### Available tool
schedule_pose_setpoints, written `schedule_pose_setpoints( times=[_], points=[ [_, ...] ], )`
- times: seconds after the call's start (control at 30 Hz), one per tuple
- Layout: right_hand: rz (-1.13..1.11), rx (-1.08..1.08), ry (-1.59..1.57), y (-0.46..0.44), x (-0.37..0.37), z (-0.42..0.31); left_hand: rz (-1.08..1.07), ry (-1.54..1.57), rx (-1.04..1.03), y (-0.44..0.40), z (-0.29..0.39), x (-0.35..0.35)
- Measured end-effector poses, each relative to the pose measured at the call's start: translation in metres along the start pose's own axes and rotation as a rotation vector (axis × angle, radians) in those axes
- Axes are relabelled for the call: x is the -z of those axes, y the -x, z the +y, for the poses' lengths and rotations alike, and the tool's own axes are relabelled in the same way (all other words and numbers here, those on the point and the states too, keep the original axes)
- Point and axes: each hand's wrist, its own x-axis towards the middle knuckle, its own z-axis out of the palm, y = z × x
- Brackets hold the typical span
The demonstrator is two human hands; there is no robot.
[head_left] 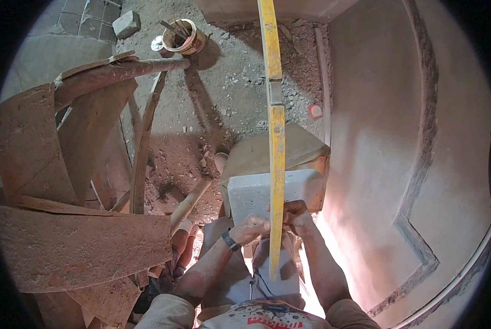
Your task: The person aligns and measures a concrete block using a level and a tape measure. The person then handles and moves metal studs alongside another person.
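A long yellow level point(277, 153) with worn paint runs from the top of the view down to my lap. My left hand point(249, 229), with a dark band on its wrist, is closed just left of the level. On the other side, my right hand point(296, 217) has its fingers bent close to the level's edge. What either hand's fingers hold, if anything, is too small to make out. Beyond my hands lies a pale block point(249, 193) on a box-like object with a grey-brown cover point(281, 143).
Wooden boards point(81, 247) and a pole point(114, 74) form scaffolding at the left. A bucket with tools point(193, 44) stands on the rubble-strewn floor point(229, 82). A plastered wall point(371, 137) with a chased groove rises at the right. Part of another person point(184, 244) shows beneath the boards.
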Motion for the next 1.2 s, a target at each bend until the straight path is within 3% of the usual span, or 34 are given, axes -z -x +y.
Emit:
schedule_pose_setpoints(
  times=[1.2],
  points=[
    [0.034,0.017,0.007,-0.002,-0.017,-0.009,0.018,0.041,0.008,-0.003,0.020,-0.019]
  ],
)
